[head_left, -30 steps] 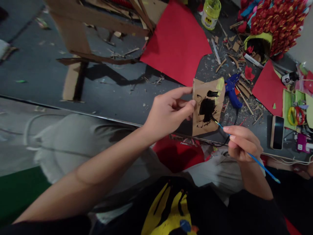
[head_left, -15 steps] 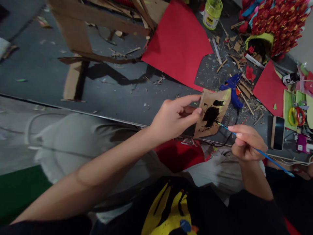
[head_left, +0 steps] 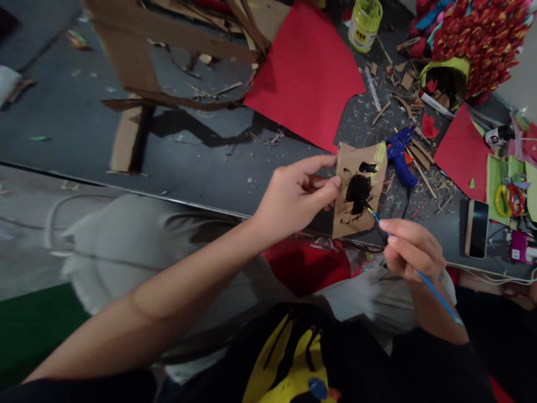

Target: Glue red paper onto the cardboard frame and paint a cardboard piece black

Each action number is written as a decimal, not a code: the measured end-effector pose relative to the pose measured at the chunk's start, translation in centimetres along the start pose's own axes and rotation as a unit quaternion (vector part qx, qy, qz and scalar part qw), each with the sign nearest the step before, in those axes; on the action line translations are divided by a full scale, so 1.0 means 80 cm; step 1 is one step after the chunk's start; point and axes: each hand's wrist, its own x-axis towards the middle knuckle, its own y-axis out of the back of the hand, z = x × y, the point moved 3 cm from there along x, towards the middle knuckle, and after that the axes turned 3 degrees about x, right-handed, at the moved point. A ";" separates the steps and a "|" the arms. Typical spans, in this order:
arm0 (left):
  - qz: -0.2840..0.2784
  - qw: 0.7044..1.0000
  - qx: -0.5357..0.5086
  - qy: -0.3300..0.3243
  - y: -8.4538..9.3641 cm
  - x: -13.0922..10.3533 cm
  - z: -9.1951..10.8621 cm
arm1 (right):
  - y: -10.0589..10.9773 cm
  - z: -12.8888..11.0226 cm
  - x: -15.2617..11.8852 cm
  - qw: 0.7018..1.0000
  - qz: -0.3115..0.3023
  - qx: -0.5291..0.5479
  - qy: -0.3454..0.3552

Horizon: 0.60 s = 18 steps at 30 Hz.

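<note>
A piece of brown cardboard (head_left: 342, 215) with black paint patches and a yellow-green streak at its upper right is held tilted at the table's front edge. My left hand (head_left: 296, 193) grips its left edge between thumb and fingers. In my right hand (head_left: 415, 249) is a thin blue paintbrush (head_left: 436, 294), pinched near its front part. The brush's tip touches the lower right of the black paint. Just right of the cardboard lies a blue glue gun (head_left: 403, 159).
Behind lie red sheets (head_left: 308, 78), a yellow-green jar (head_left: 364, 25) and cardboard scraps (head_left: 406, 81). A cardboard frame (head_left: 130, 56) stands at the left. At the right are a phone (head_left: 477, 229), scissors (head_left: 508, 200) and a dark bottle (head_left: 499, 135).
The cardboard has shifted left and turned more towards the camera, along with my left hand. My right hand and the brush have moved left, and the brush stands steeper.
</note>
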 end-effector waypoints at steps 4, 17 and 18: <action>0.031 1.000 0.001 0.004 0.006 0.004 0.002 | -0.002 -0.002 0.000 1.000 0.007 0.018 -0.010; -0.014 0.998 0.055 -0.036 -0.004 -0.005 0.002 | 0.004 0.007 -0.005 0.999 0.034 -0.006 -0.018; -0.028 0.997 0.064 -0.040 -0.007 -0.006 0.002 | 0.005 0.008 -0.005 0.999 0.037 -0.012 -0.019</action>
